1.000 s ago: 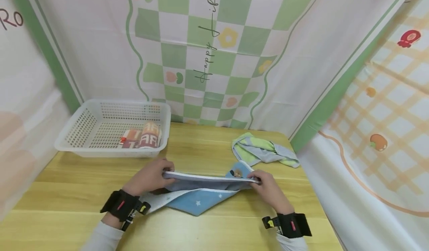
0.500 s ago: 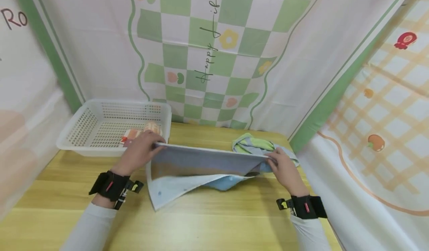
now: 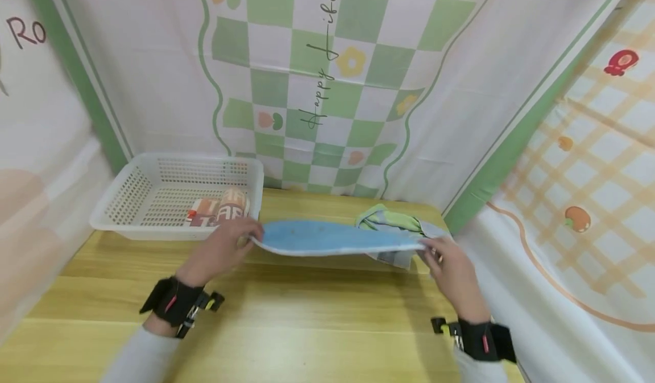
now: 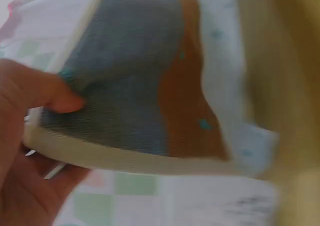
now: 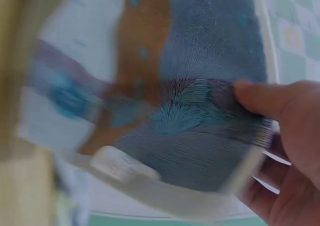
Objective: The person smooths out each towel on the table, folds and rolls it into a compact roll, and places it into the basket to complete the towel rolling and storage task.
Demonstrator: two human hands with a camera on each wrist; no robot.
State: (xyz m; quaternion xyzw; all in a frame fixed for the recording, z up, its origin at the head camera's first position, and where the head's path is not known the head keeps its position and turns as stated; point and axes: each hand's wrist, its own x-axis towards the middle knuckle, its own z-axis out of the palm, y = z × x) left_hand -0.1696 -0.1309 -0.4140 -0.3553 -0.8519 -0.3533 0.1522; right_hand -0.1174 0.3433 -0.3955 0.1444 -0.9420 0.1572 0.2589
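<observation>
A blue towel [image 3: 327,236] with a white hem is stretched between both hands above the wooden table. My left hand [image 3: 223,249] pinches its left corner, close to the front of the white basket. At the opposite corner my right hand [image 3: 452,272] pinches the hem between thumb and fingers. In the left wrist view, the underside of the towel [image 4: 125,81] shows grey-blue, brown and pale areas, with the thumb pressed on its edge. A small white label [image 5: 125,164] sits by the hem in the right wrist view, where the cloth is partly blurred.
A white perforated basket [image 3: 153,234] holding a few printed packages [image 3: 231,205] stands at the back left. Behind the towel on the right lies a crumpled green and grey cloth [image 3: 394,218], partly covered in this view. Printed curtains [image 3: 327,87] enclose the wooden table [image 3: 307,326].
Both hands have lifted the towel away from the front and spread apart. Its hanging folds have swung up and back, so the blue face now shows from above.
</observation>
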